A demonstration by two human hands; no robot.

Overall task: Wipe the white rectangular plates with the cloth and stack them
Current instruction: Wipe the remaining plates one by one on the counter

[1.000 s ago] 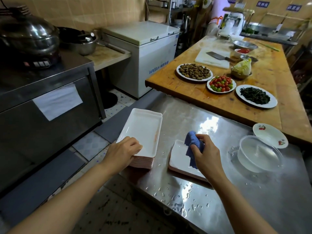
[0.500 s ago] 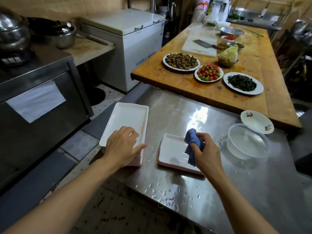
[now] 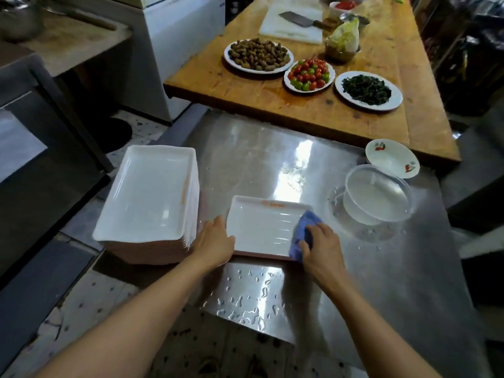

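Plate's right corner hidden under cloth and right hand.

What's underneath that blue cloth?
The cloth lies on the right end of a white plate, with the right hand gripping it. The plate surface beneath the cloth is covered, so its state can't be seen.

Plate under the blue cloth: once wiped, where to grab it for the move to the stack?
Probably the left short rim of the plate, where the left hand already rests. It lies flat on the steel table, so only the raised rim offers purchase: thumb on top, fingers beneath. That side faces the stack, and the right hand with the cloth covers the right end.
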